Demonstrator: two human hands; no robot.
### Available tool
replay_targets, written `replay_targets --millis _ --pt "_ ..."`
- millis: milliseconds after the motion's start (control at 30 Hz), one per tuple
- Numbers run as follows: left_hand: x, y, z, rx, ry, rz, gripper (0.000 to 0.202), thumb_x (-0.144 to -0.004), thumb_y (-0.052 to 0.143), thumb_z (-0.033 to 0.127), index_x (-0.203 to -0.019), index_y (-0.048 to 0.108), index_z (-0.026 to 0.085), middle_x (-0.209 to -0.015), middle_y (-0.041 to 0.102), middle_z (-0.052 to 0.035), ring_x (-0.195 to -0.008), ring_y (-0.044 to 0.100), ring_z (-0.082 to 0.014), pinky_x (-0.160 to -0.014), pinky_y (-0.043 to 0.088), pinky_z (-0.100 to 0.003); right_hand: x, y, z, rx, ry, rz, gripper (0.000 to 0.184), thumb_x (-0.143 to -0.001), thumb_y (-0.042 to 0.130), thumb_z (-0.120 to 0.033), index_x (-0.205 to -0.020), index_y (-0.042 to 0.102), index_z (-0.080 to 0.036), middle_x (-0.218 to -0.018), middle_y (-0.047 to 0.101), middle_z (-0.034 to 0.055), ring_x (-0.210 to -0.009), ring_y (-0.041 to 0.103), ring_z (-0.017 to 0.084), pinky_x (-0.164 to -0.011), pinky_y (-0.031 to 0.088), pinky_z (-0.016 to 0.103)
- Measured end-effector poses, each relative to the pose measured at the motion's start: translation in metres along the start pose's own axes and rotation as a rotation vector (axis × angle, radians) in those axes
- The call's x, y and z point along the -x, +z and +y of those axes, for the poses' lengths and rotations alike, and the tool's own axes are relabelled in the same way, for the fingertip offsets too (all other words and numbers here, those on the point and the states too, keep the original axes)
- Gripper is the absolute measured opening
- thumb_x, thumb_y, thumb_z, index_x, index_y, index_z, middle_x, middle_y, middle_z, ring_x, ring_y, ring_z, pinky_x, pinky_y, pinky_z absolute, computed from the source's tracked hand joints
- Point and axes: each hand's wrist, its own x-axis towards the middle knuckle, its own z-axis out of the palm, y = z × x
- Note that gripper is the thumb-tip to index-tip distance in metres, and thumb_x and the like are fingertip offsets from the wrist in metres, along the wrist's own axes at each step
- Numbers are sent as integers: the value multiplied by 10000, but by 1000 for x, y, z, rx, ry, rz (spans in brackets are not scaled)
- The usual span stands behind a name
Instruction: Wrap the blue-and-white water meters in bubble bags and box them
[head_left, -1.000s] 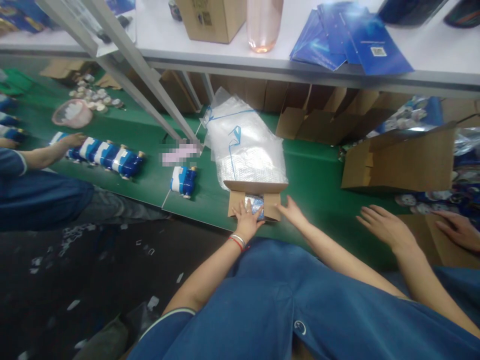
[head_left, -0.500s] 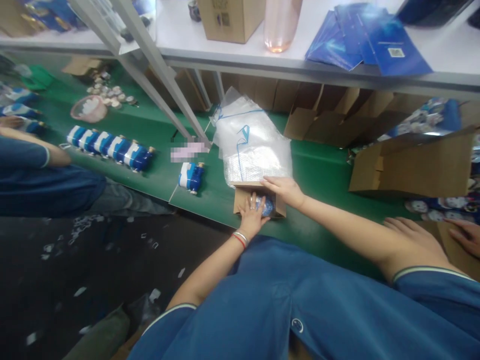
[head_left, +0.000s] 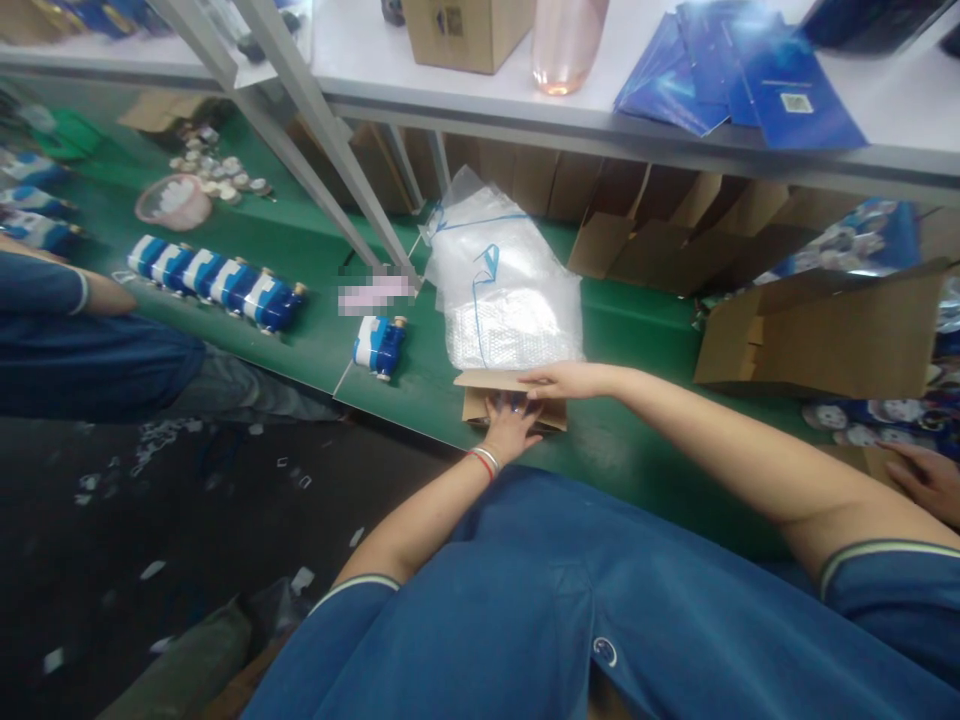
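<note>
Reaching into the small carton (head_left: 556,416), the left grip (head_left: 511,428) spreads its fingers over the contents, mostly hidden beneath! And the right grip (head_left: 571,380) lies along the raised flap (head_left: 480,380); whether it pinches the cardboard, I cannot tell. Partway along, by the look of it: the carton is formed, its flap still up and unclosed. Beyond both grips, bubble wrap (head_left: 510,290); left of the left grip, a blue-and-white device (head_left: 381,346) sits unboxed on the table (head_left: 634,330).
</note>
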Motion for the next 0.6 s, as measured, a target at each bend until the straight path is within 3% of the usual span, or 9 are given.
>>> replay_targets --millis 67,133,333,467,600 --pt "0 4 1 7 -27 -23 643 -844 535 495 -1431 288 407 -1505 284 -36 -1369 123 -400 -1052 35 -702 -8 3 8 -18 -6 -64 699 -746 672 -472 -1373 456 -250 -1322 554 47 -1134 572 257 -960 465 394" --pt "-1 5 2 19 -48 -45 602 -853 529 478 -1415 329 397 -1449 376 -55 -1339 205 -384 -1058 46 -688 -13 13 11 34 -14 -50 767 -719 707 -404 -1407 401 -254 -1378 498 61 -1180 539 270 -986 445 403" --pt "1 4 3 59 -52 -40 485 -880 497 438 -1347 458 316 -1410 425 -90 -1275 347 -350 -1067 197 -614 0 75 11 309 -1 183 526 -904 447 -194 -1419 385 -283 -1430 425 110 -1280 444 284 -994 426 449" --pt "42 9 -8 59 64 19 473 -915 436 355 -1376 429 249 -1431 418 -96 -1356 298 -289 -1113 229 -519 10 115 19 416 7 259 518 -904 471 -189 -1404 405 -310 -1485 336 107 -1374 289 310 -1072 321 518" --pt "80 4 -42 50 254 87 478 -941 284 173 -1409 375 217 -1474 376 -50 -1417 204 -165 -1160 219 -412 10 134 25 427 10 304 530 -905 474 -187 -1404 390 -347 -1521 258 77 -1406 206 298 -1103 252 550"
